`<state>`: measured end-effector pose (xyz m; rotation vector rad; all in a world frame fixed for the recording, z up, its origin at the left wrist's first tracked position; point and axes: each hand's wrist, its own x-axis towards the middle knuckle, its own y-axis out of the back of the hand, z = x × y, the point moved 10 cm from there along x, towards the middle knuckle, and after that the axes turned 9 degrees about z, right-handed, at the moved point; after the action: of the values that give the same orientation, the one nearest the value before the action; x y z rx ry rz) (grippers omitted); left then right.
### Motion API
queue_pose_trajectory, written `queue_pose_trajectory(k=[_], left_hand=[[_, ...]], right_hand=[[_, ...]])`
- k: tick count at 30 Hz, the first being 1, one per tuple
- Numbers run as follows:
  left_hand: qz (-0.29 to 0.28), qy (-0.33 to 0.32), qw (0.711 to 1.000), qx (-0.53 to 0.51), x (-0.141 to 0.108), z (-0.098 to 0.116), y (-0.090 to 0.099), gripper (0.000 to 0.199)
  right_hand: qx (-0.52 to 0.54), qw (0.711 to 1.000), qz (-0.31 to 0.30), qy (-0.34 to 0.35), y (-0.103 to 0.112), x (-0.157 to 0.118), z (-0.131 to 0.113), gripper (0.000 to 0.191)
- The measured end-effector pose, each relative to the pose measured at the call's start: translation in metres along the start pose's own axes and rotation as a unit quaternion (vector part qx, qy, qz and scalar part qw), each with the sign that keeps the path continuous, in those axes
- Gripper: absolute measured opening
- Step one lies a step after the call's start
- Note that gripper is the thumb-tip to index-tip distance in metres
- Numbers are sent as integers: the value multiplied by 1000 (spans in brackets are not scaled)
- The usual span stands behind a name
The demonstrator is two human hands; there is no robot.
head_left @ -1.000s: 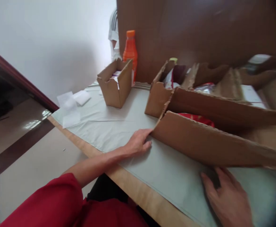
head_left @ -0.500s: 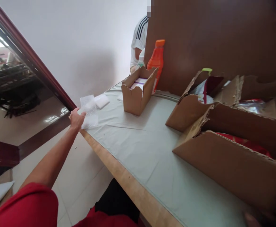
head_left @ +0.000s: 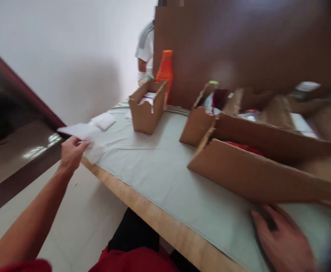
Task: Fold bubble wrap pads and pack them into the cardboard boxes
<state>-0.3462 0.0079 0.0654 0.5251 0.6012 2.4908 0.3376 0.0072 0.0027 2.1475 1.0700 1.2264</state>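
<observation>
My left hand (head_left: 72, 153), at the table's left corner, pinches a sheet of bubble wrap (head_left: 82, 130) between thumb and fingers. The sheet is tilted up off the table, and another clear piece (head_left: 95, 151) hangs at the corner just beside the fingers. Behind it lies a flat white packet (head_left: 104, 121). At the lower right, my right hand (head_left: 284, 238) is low over the table, blurred, beside the nearest cardboard box (head_left: 239, 173). Its thumb is apart from the fingers, with a dark gap or shadow between them; I make out nothing held.
A small cardboard box (head_left: 144, 117) with white packs stands mid-table, an orange bottle (head_left: 165, 70) behind it. More open boxes (head_left: 196, 126) line the right side before a brown panel (head_left: 239, 49). Another person's sleeve (head_left: 145, 45) shows behind the panel. A dark red frame (head_left: 26, 87) leans at left.
My left hand has raised and tilted the bubble wrap. My right hand has come into fuller view at the lower right. The whole view has shifted to the right.
</observation>
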Motion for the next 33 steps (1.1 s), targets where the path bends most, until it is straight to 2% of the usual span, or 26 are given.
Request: queue_pose_trajectory(k=[2,3,5,7,8,9,10,11,12,13,14,15,18,21,23,25,27,28,31,33], left_hand=[[-107,-27,992,-68,-42,21,-13,40],[-174,-29,978,-114,-65,31,-23,40],[-291,-28,947,-135,-115,51,-42,35],[-440,-57,884,-145,-177,82,-68,27],[-522,-83,836,-148,-214,100,-80,22],[-596,-107,781,-151,-251,118,-90,18],[-648,-131,733,-161,-283,135,-97,16],[-681,-139,697,-175,-307,148,-104,14],[-702,-134,676,-182,-326,155,-112,13],[-710,-118,668,-187,-339,157,-120,13],[-711,-93,671,-187,-346,154,-129,14],[-706,-64,680,-185,-350,148,-138,16],[-679,23,710,-187,-353,118,-151,34],[-646,98,736,-177,-353,88,-151,78],[-628,137,748,-167,-355,72,-146,98],[-611,173,752,-175,-354,62,-142,107],[-595,206,753,-190,-350,55,-138,102],[-590,223,752,-193,-347,52,-137,94],[-592,283,734,-177,-342,43,-135,57],[-597,326,712,-175,-343,43,-135,44]], right_hand=[[10,999,35,-18,18,-10,-1,35],[20,998,58,-30,30,-16,-5,40],[60,994,57,-77,42,-30,-12,47],[147,981,-7,-124,37,-47,-27,53],[210,965,-60,-142,29,-57,-38,57],[284,939,-122,-154,19,-67,-52,63],[361,899,-187,-164,10,-79,-69,71],[435,849,-245,-173,4,-89,-85,80],[495,801,-283,-185,1,-96,-99,88],[533,765,-301,-200,0,-100,-109,93],[548,750,-300,-218,0,-100,-112,94],[542,756,-282,-235,0,-96,-111,89],[460,837,-203,-218,3,-67,-102,61],[357,914,-157,-111,-4,-35,-105,43],[279,949,-139,-46,-12,-22,-104,40],[214,971,-109,8,-10,-19,-102,41],[174,980,-77,62,3,-28,-101,42],[162,979,-75,94,11,-38,-103,43],[138,962,-139,192,29,-85,-116,53],[124,945,-190,237,35,-121,-127,58]])
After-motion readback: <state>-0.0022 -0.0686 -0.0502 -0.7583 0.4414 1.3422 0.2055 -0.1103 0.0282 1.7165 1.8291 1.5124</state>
